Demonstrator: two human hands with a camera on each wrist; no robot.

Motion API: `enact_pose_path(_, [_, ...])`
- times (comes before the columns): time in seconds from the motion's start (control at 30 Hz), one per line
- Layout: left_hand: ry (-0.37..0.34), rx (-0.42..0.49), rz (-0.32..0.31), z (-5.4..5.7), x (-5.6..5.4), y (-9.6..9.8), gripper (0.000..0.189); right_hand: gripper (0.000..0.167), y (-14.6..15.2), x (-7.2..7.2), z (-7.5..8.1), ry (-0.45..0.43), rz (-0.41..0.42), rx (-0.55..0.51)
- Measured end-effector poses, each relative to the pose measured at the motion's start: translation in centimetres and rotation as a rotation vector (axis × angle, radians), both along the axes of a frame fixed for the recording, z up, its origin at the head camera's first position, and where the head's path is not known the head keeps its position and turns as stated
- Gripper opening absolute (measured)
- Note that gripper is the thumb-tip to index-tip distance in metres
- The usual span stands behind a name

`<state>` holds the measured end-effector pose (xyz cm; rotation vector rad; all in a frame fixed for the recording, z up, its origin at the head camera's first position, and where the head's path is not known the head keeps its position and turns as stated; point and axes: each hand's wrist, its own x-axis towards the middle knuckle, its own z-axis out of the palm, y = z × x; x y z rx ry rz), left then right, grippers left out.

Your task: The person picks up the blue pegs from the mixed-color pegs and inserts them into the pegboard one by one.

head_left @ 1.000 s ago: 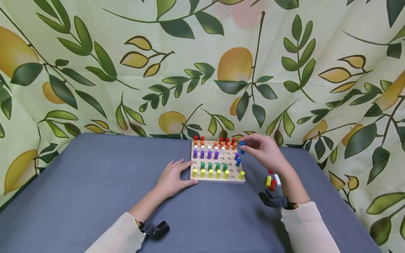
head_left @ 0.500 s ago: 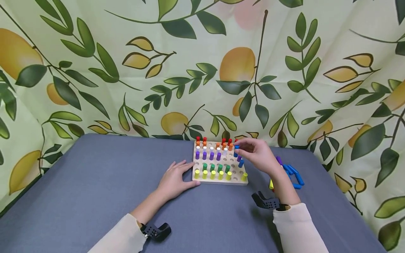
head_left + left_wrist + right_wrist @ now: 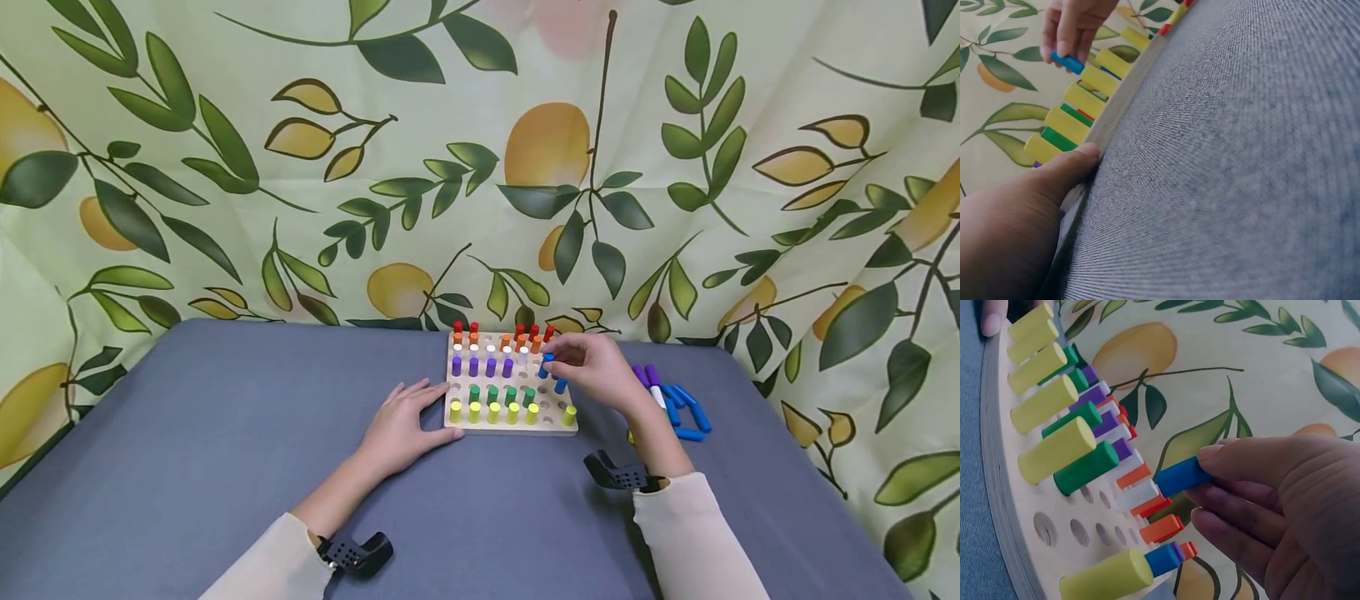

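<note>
A wooden pegboard (image 3: 517, 430) stands on the table with rows of red, orange, white, purple, green and yellow pegs in its holes. My left hand (image 3: 401, 429) rests against its left side, fingers extended, the thumb touching the front left corner. Between thumb and fingertips, my right hand (image 3: 600, 373) pinches a blue peg (image 3: 546, 365) over the right part of the board. In the right wrist view this blue peg (image 3: 1179, 477) is tilted, its lower end near the white pegs (image 3: 1137, 495). Bare holes (image 3: 1079, 532) show between the green pegs and the lone yellow peg (image 3: 1107, 575).
Loose blue pegs (image 3: 701, 417), purple pegs (image 3: 651, 373) and a white peg (image 3: 657, 396) lie right of the board, partly behind my right forearm. A patterned cloth (image 3: 420, 208) hangs behind the grey-blue table (image 3: 225, 433).
My right hand has carried the blue peg leftward, from beyond the board's right edge to above its right-hand holes. The left hand stays at the board's left side. The view has shifted slightly.
</note>
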<state>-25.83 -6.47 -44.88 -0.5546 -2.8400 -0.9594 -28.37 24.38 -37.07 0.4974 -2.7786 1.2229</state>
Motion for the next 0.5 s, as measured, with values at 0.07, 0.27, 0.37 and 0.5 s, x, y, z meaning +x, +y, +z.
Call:
enact_pose_path(0.07, [-0.004,0.0,0.001,0.1,0.0,0.0,0.075,0.025,0.0,-0.1,-0.1,-0.008,-0.007,0.018])
enact_pose_path(0.27, [-0.006,0.001,-0.002,0.2,0.0,0.0,0.075,0.021,0.2,-0.3,-0.6,-0.021,-0.005,0.052])
enact_pose_path(0.37, [-0.001,0.0,-0.003,0.2,0.0,0.0,0.075,0.02,0.3,-0.4,-1.0,-0.02,0.006,0.051])
enact_pose_path(0.5, [0.001,-0.001,-0.003,0.3,0.1,0.0,0.075,0.02,0.2,-0.6,-1.4,-0.009,0.011,0.058])
